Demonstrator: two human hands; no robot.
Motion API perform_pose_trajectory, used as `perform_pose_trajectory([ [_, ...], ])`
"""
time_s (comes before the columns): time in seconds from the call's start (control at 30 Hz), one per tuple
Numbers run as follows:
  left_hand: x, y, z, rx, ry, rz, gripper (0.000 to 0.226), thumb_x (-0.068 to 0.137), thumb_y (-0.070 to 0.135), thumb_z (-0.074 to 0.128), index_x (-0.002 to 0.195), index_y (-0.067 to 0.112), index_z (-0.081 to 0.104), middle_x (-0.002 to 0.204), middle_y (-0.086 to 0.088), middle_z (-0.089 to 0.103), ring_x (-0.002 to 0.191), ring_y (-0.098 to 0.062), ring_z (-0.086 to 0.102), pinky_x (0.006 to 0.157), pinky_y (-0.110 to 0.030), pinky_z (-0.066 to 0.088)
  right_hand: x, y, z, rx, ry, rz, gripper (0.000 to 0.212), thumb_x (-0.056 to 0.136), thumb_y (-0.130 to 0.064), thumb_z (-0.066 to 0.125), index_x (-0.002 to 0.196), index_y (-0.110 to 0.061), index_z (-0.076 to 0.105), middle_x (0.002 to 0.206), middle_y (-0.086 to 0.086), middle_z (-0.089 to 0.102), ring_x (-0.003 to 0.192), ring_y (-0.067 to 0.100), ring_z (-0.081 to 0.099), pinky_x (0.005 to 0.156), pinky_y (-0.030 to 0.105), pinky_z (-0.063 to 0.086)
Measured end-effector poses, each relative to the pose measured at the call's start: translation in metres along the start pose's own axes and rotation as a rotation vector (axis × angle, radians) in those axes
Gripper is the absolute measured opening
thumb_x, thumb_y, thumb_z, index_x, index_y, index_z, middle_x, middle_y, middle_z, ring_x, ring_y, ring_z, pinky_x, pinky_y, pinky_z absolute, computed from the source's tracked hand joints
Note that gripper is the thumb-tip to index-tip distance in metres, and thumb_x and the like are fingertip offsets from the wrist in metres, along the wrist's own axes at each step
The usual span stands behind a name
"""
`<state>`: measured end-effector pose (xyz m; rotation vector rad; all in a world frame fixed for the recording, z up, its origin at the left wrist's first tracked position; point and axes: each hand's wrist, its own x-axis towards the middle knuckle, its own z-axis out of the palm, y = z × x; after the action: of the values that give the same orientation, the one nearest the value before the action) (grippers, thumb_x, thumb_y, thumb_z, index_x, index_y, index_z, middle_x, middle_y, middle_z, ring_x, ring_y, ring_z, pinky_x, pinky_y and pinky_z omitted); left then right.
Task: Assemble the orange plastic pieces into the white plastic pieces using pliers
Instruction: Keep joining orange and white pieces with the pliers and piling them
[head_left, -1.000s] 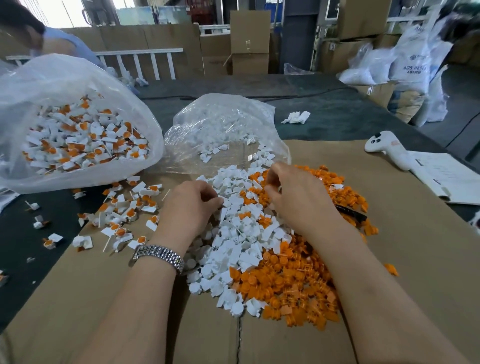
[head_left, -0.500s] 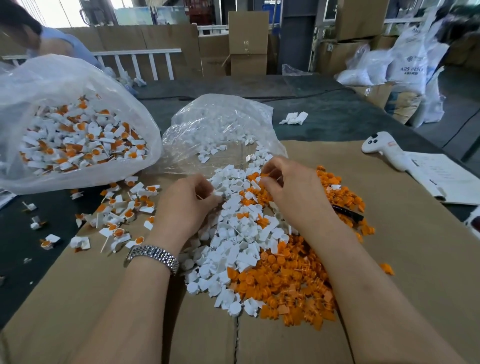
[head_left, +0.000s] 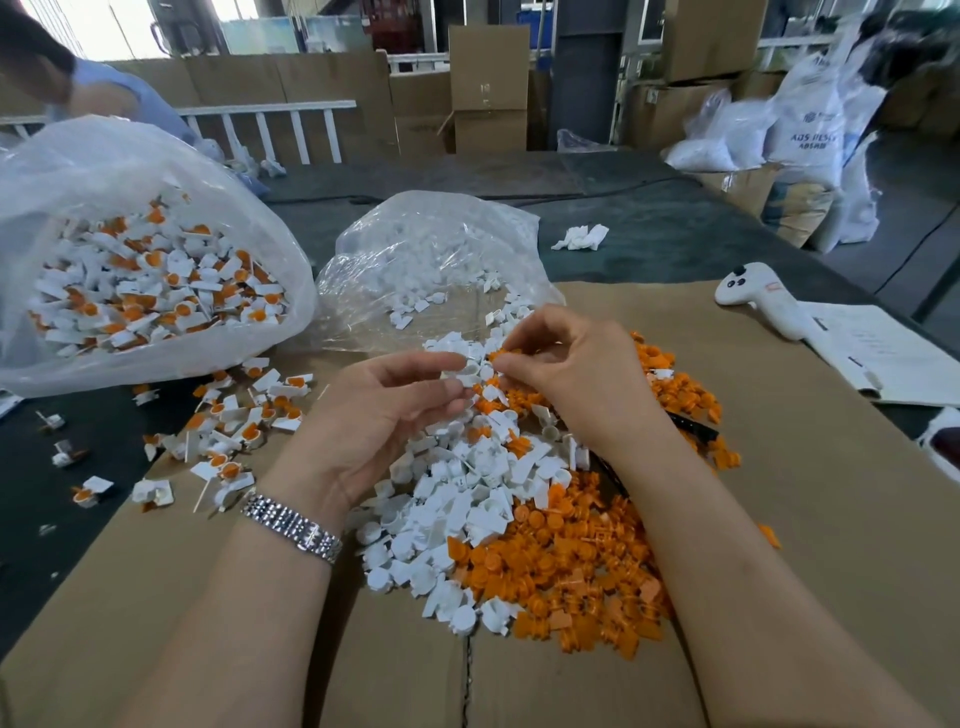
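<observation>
- White piece (head_left: 466, 372) pinched at left hand (head_left: 371, 423) fingertips, raised above the mixed heap.
- Orange piece (head_left: 503, 356), seemingly, pinched by right hand (head_left: 576, 374) just beside the white one; too small to confirm.
- Loose white pieces (head_left: 457, 499) and orange pieces (head_left: 576, 561) heaped on cardboard (head_left: 810, 519) below.
- Black pliers (head_left: 693, 428) half buried under right wrist.
- Bag of assembled parts (head_left: 140, 291) far left.
</observation>
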<state>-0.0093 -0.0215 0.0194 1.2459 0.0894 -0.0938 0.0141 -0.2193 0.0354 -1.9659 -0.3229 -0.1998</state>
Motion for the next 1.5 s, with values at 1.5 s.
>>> perform_pose_trajectory([
  [1.5, -0.010, 0.003, 0.012, -0.025, -0.051, 0.227, 0.018, 0.077, 0.004, 0.078, 0.093, 0.006, 0.083, 0.102, -0.019, 0.078, 0.094, -0.028, 0.077, 0.079, -0.026, 0.061, -0.008, -0.012, -0.002, -0.024, -0.121, -0.203, 0.018, 0.089, -0.016, 0.075, 0.107, -0.020, 0.074, 0.088, -0.009, 0.072, 0.085, 0.003, 0.068, 0.082, 0.019, 0.055],
])
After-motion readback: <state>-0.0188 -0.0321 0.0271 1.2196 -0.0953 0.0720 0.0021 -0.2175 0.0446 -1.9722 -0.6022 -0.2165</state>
